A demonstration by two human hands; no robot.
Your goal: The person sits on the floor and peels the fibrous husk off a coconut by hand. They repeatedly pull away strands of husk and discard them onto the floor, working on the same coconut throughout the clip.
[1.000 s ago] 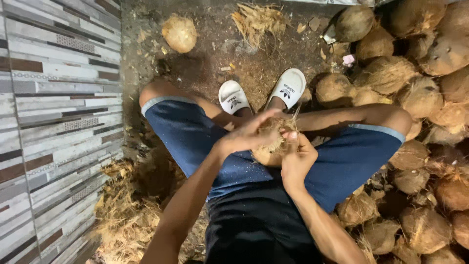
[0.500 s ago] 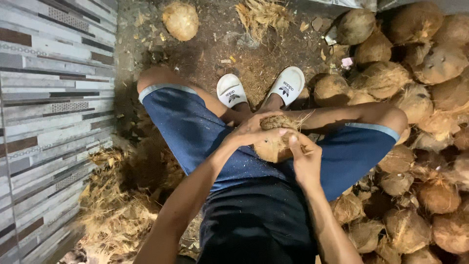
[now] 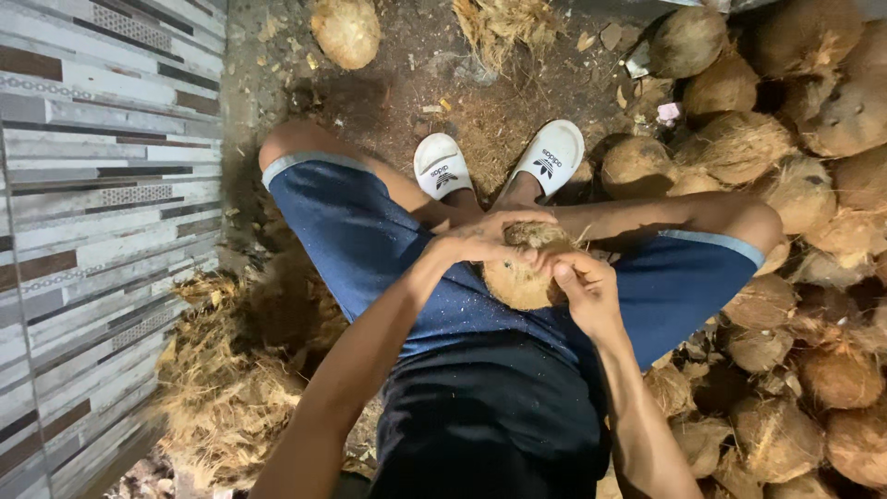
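Coconut (image 3: pixel 517 277) (round, fibrous), left hand (image 3: pixel 480 238) atop, right hand (image 3: pixel 584 286) gripping

A seated person's two hands meet over the lap, left hand (image 3: pixel 480 238) and right hand (image 3: pixel 584 286) touching a coconut (image 3: pixel 517 277) between them. Two slippers (image 3: pixel 442 166) lie just beyond the knees. A coconut pile (image 3: pixel 785 185) fills the right side; a husk heap (image 3: pixel 231 388) lies left, beside a tiled wall (image 3: pixel 92 185). One lone coconut (image 3: pixel 346 31) sits far ahead.
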